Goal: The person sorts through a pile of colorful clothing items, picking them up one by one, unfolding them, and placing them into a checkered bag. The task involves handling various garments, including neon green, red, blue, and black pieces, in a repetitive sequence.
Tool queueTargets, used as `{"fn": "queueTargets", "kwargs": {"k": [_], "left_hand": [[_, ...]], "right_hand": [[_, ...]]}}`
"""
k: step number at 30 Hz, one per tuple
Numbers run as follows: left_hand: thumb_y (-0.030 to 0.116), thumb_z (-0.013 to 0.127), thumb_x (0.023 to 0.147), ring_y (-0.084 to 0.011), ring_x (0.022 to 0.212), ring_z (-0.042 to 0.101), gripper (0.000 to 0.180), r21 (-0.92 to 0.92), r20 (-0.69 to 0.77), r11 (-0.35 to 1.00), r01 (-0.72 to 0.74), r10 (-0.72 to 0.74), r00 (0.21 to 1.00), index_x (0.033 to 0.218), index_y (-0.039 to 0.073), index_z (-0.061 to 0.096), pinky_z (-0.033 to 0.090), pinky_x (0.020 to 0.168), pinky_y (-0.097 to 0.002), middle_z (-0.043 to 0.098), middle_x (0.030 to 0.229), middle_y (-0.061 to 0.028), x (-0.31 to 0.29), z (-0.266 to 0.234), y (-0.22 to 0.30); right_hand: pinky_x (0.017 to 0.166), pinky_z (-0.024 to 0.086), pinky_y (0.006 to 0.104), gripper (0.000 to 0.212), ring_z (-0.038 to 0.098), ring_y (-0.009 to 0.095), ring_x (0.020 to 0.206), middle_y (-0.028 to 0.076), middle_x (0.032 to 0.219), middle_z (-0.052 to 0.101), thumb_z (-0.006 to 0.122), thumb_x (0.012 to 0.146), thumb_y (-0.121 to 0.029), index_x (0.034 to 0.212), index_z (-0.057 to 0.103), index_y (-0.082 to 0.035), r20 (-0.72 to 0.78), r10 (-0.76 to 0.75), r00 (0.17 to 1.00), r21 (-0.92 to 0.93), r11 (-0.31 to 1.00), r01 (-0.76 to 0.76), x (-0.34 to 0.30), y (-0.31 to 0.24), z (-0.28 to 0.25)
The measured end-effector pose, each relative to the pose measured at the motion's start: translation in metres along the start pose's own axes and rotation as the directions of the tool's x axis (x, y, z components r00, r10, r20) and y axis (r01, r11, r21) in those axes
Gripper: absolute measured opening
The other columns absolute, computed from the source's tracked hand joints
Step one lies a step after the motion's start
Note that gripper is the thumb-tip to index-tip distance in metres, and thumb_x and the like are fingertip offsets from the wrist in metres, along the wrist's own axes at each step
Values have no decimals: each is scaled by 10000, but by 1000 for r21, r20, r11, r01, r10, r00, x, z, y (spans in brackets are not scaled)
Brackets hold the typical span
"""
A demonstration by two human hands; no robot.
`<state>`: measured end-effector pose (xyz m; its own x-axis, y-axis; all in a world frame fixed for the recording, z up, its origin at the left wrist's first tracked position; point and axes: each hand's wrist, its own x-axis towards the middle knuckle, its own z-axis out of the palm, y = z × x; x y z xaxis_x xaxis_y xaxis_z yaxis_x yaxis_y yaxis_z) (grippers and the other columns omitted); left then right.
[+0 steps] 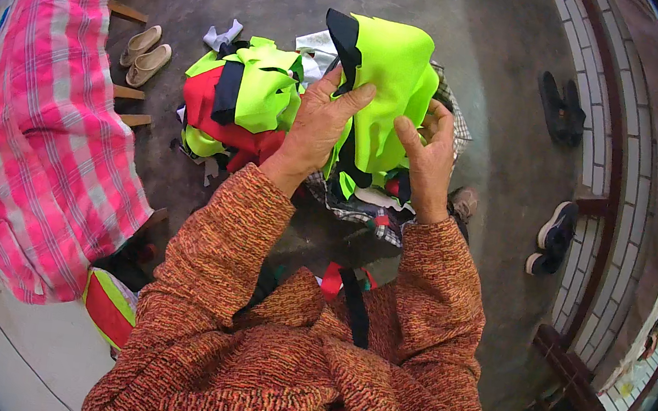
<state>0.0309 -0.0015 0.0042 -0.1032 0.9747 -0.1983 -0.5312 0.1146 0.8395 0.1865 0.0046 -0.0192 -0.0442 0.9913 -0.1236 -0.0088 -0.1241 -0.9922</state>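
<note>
Your left hand point(318, 126) pinches the neon-yellow fabric piece point(388, 90) at its dark trim; your right hand point(427, 156) looks clamped on its lower edge, partly hidden. It's raised over the scrap pile point(235, 104). A loose grip could drop it.

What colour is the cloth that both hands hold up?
The cloth is bright neon yellow-green with a dark edge, seen in the head view.

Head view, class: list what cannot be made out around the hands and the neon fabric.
- Left hand: its palm and fingertips are hidden behind its own back and the neon yellow fabric piece.
- Fabric pile: lower layers are buried under upper scraps.
- Right hand: whether it grips the fabric is unclear.
</note>
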Motion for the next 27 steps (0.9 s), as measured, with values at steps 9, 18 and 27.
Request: {"fn": "queueTargets", "kwargs": {"k": [9,18,27], "left_hand": [[112,626,848,-127,978,565,334,-71,-18,995,64,-65,998,1173,60,569,439,880,-273,607,1094,-21,2,-7,19],[179,606,872,-127,995,533,350,54,-219,998,25,-12,976,1178,24,537,417,891,-259,586,1089,-34,7,-11,20],[291,610,867,-163,1094,502,591,24,-269,1000,-12,18,963,1270,-84,394,386,947,-262,507,1216,-106,12,-20,30]], "right_hand": [[812,480,271,269,594,137,921,58,1047,616,596,867,-94,1119,541,-17,28,127,992,533,837,-122,1,-9,-7],[827,492,314,187,583,176,962,62,1066,588,478,941,-127,1113,506,-58,-204,74,976,568,821,57,9,-7,-17],[792,500,315,152,603,180,881,61,1001,599,489,926,-86,1071,496,-43,-478,0,878,413,882,225,16,-9,-33]]}}
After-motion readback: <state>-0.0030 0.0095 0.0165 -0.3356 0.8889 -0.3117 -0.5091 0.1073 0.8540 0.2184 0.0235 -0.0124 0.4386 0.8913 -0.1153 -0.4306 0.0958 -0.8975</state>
